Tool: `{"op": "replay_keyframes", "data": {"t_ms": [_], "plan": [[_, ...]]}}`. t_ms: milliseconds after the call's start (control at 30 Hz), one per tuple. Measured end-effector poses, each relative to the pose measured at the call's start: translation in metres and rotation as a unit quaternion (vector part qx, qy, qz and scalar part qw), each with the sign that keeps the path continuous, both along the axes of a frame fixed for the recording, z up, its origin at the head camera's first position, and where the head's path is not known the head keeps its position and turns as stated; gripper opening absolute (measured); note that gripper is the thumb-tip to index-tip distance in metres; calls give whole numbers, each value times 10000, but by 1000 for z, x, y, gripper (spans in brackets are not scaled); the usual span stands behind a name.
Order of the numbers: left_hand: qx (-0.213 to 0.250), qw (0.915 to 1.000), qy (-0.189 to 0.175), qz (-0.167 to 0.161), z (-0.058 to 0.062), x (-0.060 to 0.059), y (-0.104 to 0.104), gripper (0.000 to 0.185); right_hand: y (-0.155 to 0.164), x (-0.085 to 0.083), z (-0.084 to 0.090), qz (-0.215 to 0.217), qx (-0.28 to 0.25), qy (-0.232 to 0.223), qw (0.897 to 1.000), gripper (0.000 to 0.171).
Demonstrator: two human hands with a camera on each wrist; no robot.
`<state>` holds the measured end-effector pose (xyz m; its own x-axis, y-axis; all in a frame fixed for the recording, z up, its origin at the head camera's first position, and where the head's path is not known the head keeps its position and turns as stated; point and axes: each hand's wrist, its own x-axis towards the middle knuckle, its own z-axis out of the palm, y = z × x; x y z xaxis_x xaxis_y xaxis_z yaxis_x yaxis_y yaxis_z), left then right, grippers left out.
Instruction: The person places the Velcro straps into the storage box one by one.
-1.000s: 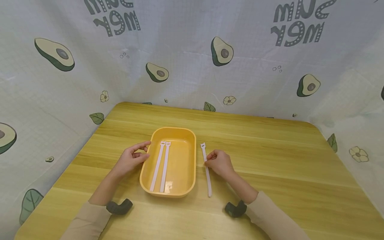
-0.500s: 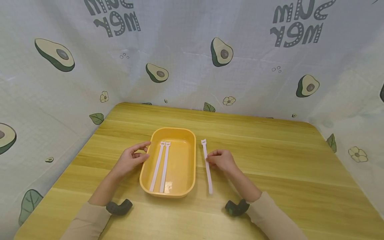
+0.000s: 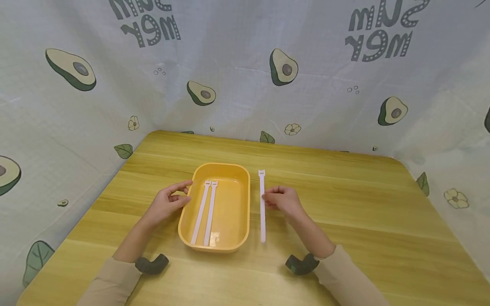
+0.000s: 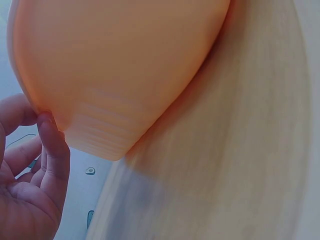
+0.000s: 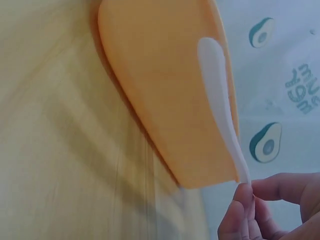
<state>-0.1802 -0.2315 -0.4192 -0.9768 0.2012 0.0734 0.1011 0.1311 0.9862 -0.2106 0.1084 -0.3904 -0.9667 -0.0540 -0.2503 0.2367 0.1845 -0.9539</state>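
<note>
Pinched between thumb and fingertips, the right hand (image 3: 282,201) holds a long white flat plastic strap (image 3: 262,205) near its middle, so the grip is clamped on it; the right wrist view shows the fingers (image 5: 243,216) closed on the strap (image 5: 221,102) with its rounded end reaching away from them. From the grip the strap runs straight both ways, its slotted head on the far side and its tail toward the person; whether it lies on the tabletop or hangs just above it cannot be told. Just to the left of the grip stands a shallow yellow rounded-rectangular plastic tray (image 3: 241,204), its long side parallel to the held strap and close beside it. Inside the tray, farther left of the grip, lie two more white plastic straps (image 3: 204,212) side by side, touching or nearly so, heads at the far end. Beyond them, at the tray's opposite long side, the left hand (image 3: 166,205) rests with fingers loosely curled, apart, holding nothing; in the left wrist view a fingertip (image 4: 47,125) touches the tray's outer wall (image 4: 120,65). All of it sits on a light wooden tabletop (image 3: 344,199), backed by a pale cloth printed with avocados (image 3: 237,63).
</note>
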Motion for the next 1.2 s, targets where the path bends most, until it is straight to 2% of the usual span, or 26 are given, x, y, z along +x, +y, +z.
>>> {"op": "replay_keyframes", "data": {"t_ms": [733,1200], "plan": [[7,10000,70,-36,-1,-1,-1,49,-29,0,20,169,-1085,-73,9939,16],[36,10000,10,-42,-1,-2,-1,49,-54,-1,22,268,-1189,-67,9925,10]]}}
